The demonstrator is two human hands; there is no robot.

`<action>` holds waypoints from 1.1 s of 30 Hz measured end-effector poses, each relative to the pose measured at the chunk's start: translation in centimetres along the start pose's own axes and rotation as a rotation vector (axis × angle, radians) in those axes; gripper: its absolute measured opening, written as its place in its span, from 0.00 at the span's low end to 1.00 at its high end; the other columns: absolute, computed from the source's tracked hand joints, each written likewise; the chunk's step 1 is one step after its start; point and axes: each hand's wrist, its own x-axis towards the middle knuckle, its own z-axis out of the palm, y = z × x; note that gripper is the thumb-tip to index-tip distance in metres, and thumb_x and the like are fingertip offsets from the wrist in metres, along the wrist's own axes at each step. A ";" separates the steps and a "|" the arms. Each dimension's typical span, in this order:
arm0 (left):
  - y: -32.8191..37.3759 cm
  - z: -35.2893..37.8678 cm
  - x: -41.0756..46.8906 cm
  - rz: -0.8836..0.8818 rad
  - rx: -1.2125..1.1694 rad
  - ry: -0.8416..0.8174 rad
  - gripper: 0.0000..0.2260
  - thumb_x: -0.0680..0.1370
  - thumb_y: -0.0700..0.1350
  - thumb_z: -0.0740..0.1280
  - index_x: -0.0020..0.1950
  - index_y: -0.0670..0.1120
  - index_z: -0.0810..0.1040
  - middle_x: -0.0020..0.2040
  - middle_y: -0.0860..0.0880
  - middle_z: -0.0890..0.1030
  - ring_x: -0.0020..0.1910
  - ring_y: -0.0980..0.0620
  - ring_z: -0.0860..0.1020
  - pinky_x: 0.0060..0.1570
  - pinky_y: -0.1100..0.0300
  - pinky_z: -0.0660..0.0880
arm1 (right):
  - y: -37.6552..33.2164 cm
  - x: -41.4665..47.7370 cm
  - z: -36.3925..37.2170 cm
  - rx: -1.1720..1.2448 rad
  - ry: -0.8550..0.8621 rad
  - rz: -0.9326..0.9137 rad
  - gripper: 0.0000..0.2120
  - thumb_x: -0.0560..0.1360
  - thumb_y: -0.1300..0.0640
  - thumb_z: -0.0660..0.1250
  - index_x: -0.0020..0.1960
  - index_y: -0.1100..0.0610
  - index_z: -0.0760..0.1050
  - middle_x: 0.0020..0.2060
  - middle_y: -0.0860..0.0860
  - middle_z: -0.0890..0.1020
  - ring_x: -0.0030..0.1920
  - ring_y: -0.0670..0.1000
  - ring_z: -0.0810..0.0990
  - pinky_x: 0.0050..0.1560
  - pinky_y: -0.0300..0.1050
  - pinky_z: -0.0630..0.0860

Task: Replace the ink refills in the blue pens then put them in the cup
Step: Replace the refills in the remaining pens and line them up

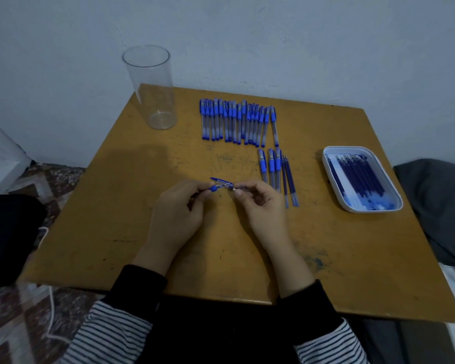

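Over the middle of the brown table (142, 245), both hands hold one blue pen (219, 185) between them. My left hand (177, 208) grips its blue cap end. My right hand (260, 206) pinches the other end by the fingertips. A row of several blue pens (237, 122) lies at the back of the table. Three more pens (269, 166) and two loose refills (289, 179) lie just right of my hands. A clear plastic cup (153, 88) stands upright at the back left with nothing in it.
A white tray (397, 200) holding several dark blue refills sits at the right side of the table. A white wall is close behind. Dark fabric lies off the right edge, a dark shape and a white cord off the left.
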 end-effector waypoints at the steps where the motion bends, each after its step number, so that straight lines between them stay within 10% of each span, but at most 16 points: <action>1: 0.0 0.0 0.0 -0.004 0.003 0.005 0.07 0.78 0.39 0.70 0.55 0.45 0.85 0.49 0.52 0.84 0.46 0.57 0.80 0.44 0.65 0.75 | 0.1 0.0 0.1 -0.052 -0.002 -0.019 0.06 0.76 0.62 0.70 0.51 0.54 0.82 0.45 0.48 0.83 0.46 0.43 0.80 0.49 0.35 0.77; 14: 0.3 -0.2 0.1 -0.030 0.040 0.024 0.07 0.78 0.36 0.71 0.54 0.43 0.84 0.48 0.51 0.84 0.47 0.58 0.79 0.47 0.73 0.71 | 0.0 0.0 1.2 -0.424 -0.070 -0.248 0.09 0.74 0.64 0.71 0.52 0.55 0.82 0.46 0.47 0.79 0.45 0.42 0.77 0.49 0.30 0.74; 33: 0.0 0.0 0.0 0.045 -0.055 -0.018 0.07 0.77 0.35 0.72 0.53 0.42 0.85 0.49 0.55 0.83 0.47 0.63 0.79 0.48 0.73 0.72 | -0.4 -0.4 -0.1 0.097 -0.072 -0.079 0.15 0.75 0.62 0.72 0.62 0.58 0.80 0.48 0.52 0.84 0.48 0.47 0.82 0.51 0.39 0.79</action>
